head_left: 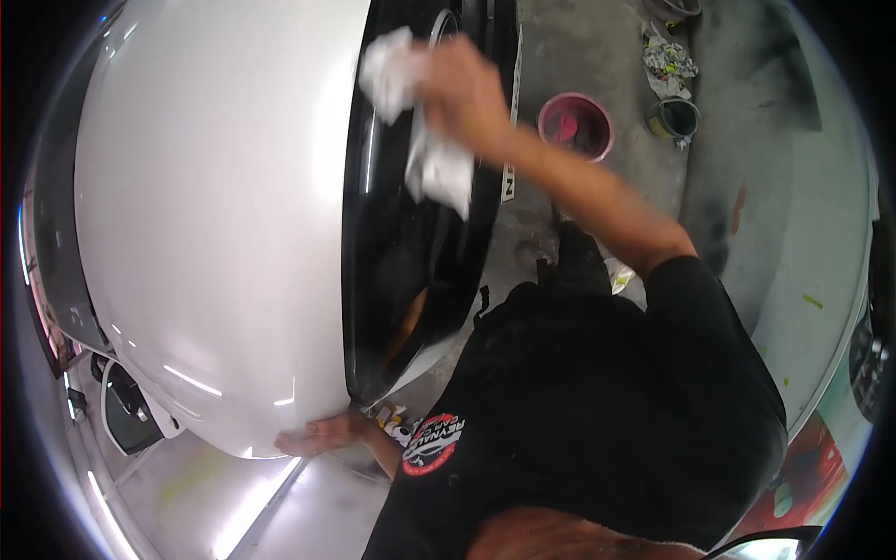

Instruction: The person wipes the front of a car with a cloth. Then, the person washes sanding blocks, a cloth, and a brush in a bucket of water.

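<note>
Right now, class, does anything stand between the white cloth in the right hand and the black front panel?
Nothing visible does. The right hand holds the white cloth over the black front panel, though blur hides whether they touch. The left hand is away at the white panel's edge.

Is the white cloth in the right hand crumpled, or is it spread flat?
Crumpled: the cloth forms an uneven wad at the right hand; blur hides the finer folds.

Right hand (pixel 462 93) | holds white cloth (pixel 388 77) (blurred) | left hand (pixel 331 433) | touches white car panel (pixel 224 205)
</note>
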Demonstrator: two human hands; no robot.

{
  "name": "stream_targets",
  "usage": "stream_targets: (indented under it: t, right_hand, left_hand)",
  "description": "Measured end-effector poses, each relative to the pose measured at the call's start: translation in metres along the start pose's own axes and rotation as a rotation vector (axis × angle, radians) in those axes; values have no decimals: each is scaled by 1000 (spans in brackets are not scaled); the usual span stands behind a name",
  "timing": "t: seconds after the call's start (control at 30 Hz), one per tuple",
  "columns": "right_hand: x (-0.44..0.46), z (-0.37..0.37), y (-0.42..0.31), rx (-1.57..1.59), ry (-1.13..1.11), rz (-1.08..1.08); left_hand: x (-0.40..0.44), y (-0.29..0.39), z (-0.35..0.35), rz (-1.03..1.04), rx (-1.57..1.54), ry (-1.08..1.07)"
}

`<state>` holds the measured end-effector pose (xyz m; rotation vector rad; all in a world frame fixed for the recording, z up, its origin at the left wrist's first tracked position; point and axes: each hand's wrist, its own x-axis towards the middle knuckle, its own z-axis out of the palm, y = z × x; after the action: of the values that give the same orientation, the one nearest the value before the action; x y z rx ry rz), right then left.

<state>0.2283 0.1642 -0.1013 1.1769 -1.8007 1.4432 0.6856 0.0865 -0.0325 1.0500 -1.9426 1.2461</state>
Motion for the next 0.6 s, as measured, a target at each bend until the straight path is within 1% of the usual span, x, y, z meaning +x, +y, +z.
stream_targets:
  t: [0.03, 0.1, 0.13, 0.17, 0.2, 0.27, 0.3, 0.33, 0.4, 0.43, 0.5, 0.53, 0.57, 0.6]
  right_hand:
    - [31, 1, 24, -36, -174, 292]
    - [65, 7, 49, -43, -169, 348]
    - [68, 9, 49, -16, 15, 110]
    - [56, 12, 40, -4, 5, 112]
    - [39, 11, 16, -1, -20, 98]
    - [-5, 1, -48, 1, -53, 62]
    - [-36, -5, -105, 133, -129, 55]
    - [-84, 0, -149, 364, -127, -3]
    - [-109, -8, -207, 445, -167, -276]
    - [-110, -6, -204, 428, -135, -323]
    - [-105, -1, -166, 438, -181, -410]
    - [-80, -9, -136, 232, -144, -269]
    - [-57, 0, -87, 155, -50, -224]
    - [-30, 11, -37, 19, -42, -158]
  left_hand:
    - [1, 4, 0, -28, -23, 17]
    - [1, 2, -1, -50, -27, 30]
    - [1, 0, 1, -79, -95, 37]
    - [-1, -2, 0, -108, -162, 37]
    - [-2, -1, -3, -108, -147, 26]
    - [3, 4, -4, -195, -359, 62]
    - [1, 4, -4, -368, -522, 39]
    - [0, 5, -5, -361, -516, 44]
    - [0, 9, -11, -472, -527, -53]
    - [1, 11, -12, -465, -532, -41]
    - [5, 12, -16, -479, -475, -59]
    - [5, 10, -15, -459, -471, -57]
    - [1, 10, -10, -474, -478, -22]
    - [-2, 9, -8, -488, -476, 11]
